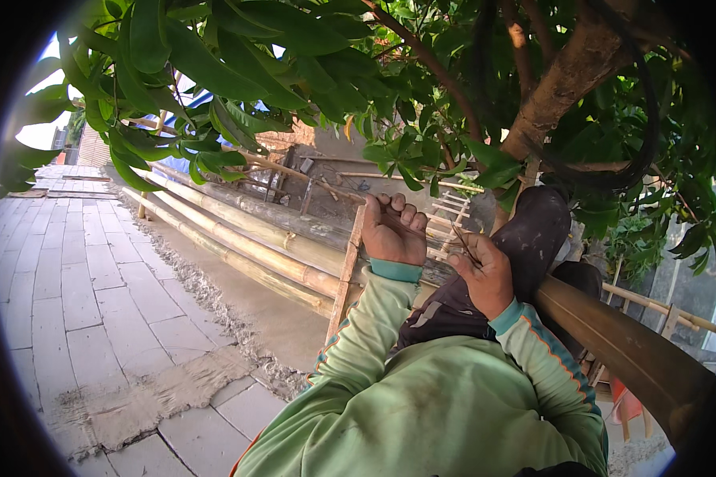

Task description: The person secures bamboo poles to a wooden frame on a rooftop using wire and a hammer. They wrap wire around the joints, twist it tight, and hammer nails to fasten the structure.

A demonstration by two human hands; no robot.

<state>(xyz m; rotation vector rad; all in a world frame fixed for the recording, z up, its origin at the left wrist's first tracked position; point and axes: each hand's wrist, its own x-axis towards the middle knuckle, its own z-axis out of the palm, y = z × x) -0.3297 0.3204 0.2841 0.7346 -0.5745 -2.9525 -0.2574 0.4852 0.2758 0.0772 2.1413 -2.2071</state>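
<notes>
My left hand (395,231) is raised in front of me with its fingers curled over. It is close to the upper end of an upright wooden slat (347,274); what the fingers close on, if anything, is hidden. To its right and slightly nearer, my right hand (488,278) pinches a few thin brown wires (465,243) between thumb and fingers. My dark-trousered knee (539,226) is bent up just beyond the right hand. Both forearms are in pale green sleeves.
Long bamboo poles (239,253) run from the far left toward me. Grey roof tiles (95,294), edged with rough mortar (207,306), slope away on the left. Leafy branches (207,63) and a thick trunk (561,87) hang close overhead. A thick brown beam (620,342) crosses at right.
</notes>
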